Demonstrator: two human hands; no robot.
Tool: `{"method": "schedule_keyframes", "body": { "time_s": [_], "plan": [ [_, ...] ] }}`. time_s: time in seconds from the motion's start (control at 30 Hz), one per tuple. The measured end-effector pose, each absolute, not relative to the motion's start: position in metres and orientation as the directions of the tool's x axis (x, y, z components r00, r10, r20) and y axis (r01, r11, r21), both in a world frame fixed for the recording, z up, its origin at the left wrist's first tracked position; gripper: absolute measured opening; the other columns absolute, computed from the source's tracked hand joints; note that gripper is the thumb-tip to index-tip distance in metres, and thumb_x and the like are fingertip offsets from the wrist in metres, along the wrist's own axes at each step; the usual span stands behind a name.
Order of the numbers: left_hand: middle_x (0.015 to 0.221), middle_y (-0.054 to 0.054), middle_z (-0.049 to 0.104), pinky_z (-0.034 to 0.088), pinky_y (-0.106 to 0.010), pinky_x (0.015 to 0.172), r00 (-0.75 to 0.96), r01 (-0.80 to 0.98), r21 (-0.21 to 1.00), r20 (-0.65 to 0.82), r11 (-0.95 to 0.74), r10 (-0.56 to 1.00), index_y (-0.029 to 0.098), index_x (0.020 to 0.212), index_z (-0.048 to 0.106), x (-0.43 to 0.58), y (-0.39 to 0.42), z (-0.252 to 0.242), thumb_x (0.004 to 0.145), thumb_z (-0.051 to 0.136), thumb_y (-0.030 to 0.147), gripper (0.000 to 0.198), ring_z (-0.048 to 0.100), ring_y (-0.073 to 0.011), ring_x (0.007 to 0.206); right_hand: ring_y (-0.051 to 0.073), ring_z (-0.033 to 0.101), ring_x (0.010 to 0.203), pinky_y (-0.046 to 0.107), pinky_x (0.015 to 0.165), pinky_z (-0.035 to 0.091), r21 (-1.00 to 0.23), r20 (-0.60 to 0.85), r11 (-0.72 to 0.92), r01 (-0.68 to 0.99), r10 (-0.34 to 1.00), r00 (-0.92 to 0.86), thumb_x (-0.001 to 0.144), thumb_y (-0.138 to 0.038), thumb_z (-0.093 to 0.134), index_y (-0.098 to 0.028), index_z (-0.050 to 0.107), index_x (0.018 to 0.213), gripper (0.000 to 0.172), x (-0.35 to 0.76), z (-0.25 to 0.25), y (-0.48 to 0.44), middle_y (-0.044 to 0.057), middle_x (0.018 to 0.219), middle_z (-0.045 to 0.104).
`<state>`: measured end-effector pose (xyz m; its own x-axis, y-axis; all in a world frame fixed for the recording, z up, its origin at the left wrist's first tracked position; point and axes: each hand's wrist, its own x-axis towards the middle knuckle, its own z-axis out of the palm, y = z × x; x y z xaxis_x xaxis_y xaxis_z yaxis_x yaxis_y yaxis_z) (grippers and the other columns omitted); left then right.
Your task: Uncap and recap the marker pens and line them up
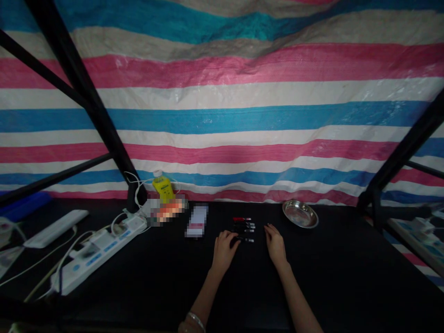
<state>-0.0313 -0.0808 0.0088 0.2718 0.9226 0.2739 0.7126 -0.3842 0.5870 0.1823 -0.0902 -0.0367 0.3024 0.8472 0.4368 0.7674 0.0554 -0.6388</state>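
Both of my hands rest on a black table [347, 277]. My left hand [224, 249] lies palm down with its fingers curled, the fingertips touching the nearest of several pens [244, 227] laid in a row, one of them red-capped. To the right of the pens, my right hand [275, 243] lies flat, fingers stretched out and holding nothing. A bracelet shows on my left wrist [196, 319].
A round metal dish [300, 213] sits to the right of the pens. At the left are a white power strip [100, 247] with cables, a yellow bottle [163, 187] and blurred small boxes [196, 221]. Black frame bars and a striped tarp stand behind.
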Motion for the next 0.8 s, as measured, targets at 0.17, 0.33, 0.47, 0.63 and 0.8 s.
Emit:
{"method": "schedule_keyframes", "body": {
  "time_s": [0.17, 0.33, 0.47, 0.63, 0.8],
  "plan": [
    [0.096, -0.004, 0.061, 0.042, -0.036, 0.083, 0.234, 0.679, 0.633, 0.293, -0.372, 0.927, 0.024, 0.099, 0.063, -0.032, -0.080, 0.006, 0.082, 0.054, 0.027, 0.020, 0.056, -0.0208, 0.094, 0.025, 0.053, 0.111, 0.044, 0.094, 0.043, -0.631, 0.470, 0.067, 0.773, 0.826, 0.312, 0.085, -0.022, 0.042, -0.015, 0.066, 0.105, 0.032, 0.182, -0.027, -0.092, 0.014, 0.115, 0.061],
    [0.091, -0.004, 0.062, 0.045, -0.036, 0.081, 0.205, 0.651, 0.662, 0.317, -0.371, 0.926, 0.023, 0.096, 0.064, -0.032, -0.079, 0.006, 0.081, 0.055, 0.028, 0.019, 0.057, -0.0204, 0.090, 0.025, 0.046, 0.116, 0.045, 0.095, 0.040, -0.543, 0.567, 0.188, 0.818, 0.801, 0.192, 0.084, -0.029, 0.049, -0.026, 0.069, 0.099, 0.025, 0.173, -0.015, -0.095, 0.008, 0.119, 0.057],
    [0.089, -0.005, 0.062, 0.046, -0.036, 0.080, 0.189, 0.621, 0.695, 0.317, -0.363, 0.930, 0.022, 0.094, 0.065, -0.032, -0.078, 0.005, 0.083, 0.052, 0.031, 0.020, 0.057, -0.0205, 0.087, 0.025, 0.045, 0.114, 0.045, 0.094, 0.040, -0.512, 0.568, 0.245, 0.823, 0.815, 0.112, 0.083, -0.032, 0.053, -0.030, 0.070, 0.096, 0.021, 0.164, -0.010, -0.093, 0.007, 0.119, 0.055],
    [0.084, -0.005, 0.060, 0.049, -0.033, 0.074, 0.128, 0.560, 0.753, 0.334, -0.346, 0.934, 0.020, 0.090, 0.064, -0.034, -0.075, 0.000, 0.082, 0.052, 0.032, 0.019, 0.057, -0.0184, 0.079, 0.027, 0.042, 0.116, 0.047, 0.094, 0.040, -0.523, 0.510, 0.201, 0.828, 0.853, 0.115, 0.081, -0.035, 0.055, -0.031, 0.070, 0.095, 0.021, 0.161, -0.009, -0.093, 0.007, 0.124, 0.049],
    [0.086, -0.005, 0.056, 0.050, -0.032, 0.071, 0.018, 0.532, 0.798, 0.324, -0.283, 0.946, 0.017, 0.098, 0.062, -0.033, -0.073, 0.000, 0.081, 0.051, 0.037, 0.028, 0.056, -0.0163, 0.073, 0.028, 0.041, 0.116, 0.047, 0.094, 0.039, -0.538, 0.475, 0.168, 0.826, 0.870, 0.133, 0.082, -0.036, 0.052, -0.031, 0.069, 0.099, 0.024, 0.162, -0.012, -0.093, 0.008, 0.125, 0.047]
  ]
}}
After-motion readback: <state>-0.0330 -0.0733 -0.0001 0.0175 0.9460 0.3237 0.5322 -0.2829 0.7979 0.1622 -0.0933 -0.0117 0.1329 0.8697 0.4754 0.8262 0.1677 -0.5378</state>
